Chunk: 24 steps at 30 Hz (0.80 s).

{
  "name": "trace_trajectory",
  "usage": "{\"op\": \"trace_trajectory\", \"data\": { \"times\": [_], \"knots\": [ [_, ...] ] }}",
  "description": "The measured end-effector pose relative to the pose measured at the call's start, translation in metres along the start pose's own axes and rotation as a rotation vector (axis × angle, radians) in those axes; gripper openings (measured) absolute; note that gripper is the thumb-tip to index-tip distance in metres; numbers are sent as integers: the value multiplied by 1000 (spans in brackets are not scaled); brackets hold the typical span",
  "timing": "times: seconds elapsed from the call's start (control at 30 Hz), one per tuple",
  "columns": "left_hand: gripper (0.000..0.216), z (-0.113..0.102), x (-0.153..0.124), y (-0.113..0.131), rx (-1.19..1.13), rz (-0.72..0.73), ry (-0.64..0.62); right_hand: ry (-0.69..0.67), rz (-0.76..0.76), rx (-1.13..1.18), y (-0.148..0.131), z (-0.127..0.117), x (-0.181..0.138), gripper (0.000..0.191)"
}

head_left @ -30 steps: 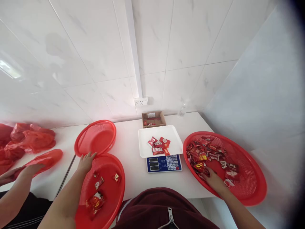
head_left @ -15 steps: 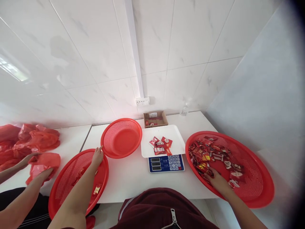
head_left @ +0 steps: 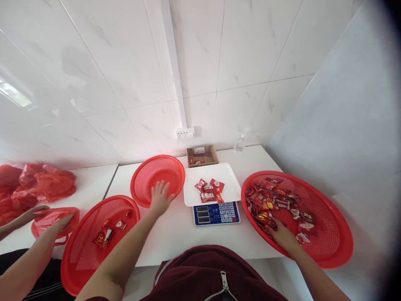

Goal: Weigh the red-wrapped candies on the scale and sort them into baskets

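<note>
My left hand [head_left: 160, 200] is open with its fingers spread, held over the near rim of the middle red basket [head_left: 138, 184] and holding nothing. My right hand [head_left: 283, 237] reaches into the large right basket [head_left: 343, 234], its fingers curled on a small red snack packet [head_left: 265, 218] among many others. Between the baskets, a digital scale [head_left: 216, 214] carries a white tray [head_left: 230, 177]. Several red snack packets [head_left: 208, 192] lie in a loose group on that tray.
A lower-left red basket [head_left: 73, 251] contains a few packets. Beside it, a co-worker's hands [head_left: 64, 223] hold a red plastic bag [head_left: 52, 217]; more red bags [head_left: 50, 184] are piled behind. Against the wall stand a cardboard box [head_left: 202, 156] and a clear bottle [head_left: 239, 143].
My left hand has moved right, from the lower-left basket's rim to the middle basket, with fingers now spread. My right hand stays among the packets. The co-worker's bag has shifted.
</note>
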<state>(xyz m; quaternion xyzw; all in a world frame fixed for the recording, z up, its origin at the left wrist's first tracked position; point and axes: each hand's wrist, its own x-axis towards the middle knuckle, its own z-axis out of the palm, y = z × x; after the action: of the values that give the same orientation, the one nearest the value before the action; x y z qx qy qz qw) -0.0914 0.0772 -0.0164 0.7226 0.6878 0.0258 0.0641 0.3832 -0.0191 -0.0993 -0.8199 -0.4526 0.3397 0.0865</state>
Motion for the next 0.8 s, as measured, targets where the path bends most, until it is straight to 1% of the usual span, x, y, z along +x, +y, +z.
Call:
{"op": "trace_trajectory", "data": {
  "times": [0.07,0.13,0.2,0.27,0.37,0.43,0.53,0.63,0.73,0.8],
  "knots": [
    [65,12,7,47,-66,239,-105,1,8,-7,-2,-1,-1,62],
    [69,22,15,88,-133,397,-212,11,0,0,-2,-1,-2,63],
    [72,28,25,116,-161,418,-247,20,-11,11,-3,-2,-3,62],
    [71,29,37,133,-142,436,-278,20,-14,14,-3,-2,-4,62],
    [61,24,51,143,-102,467,-308,34,-10,-11,-5,-3,-5,60],
    [54,22,57,145,-104,456,-312,44,-15,-24,-4,-2,-5,60],
    [44,24,59,150,-144,424,-314,56,-25,-14,-3,-1,-5,58],
    [28,29,57,152,-218,363,-270,72,-26,20,-1,0,-4,57],
    [22,26,54,138,-296,273,-168,62,-21,63,1,0,-3,57],
    [23,17,54,117,-327,194,-71,43,-16,73,1,0,-3,58]
  ]
}}
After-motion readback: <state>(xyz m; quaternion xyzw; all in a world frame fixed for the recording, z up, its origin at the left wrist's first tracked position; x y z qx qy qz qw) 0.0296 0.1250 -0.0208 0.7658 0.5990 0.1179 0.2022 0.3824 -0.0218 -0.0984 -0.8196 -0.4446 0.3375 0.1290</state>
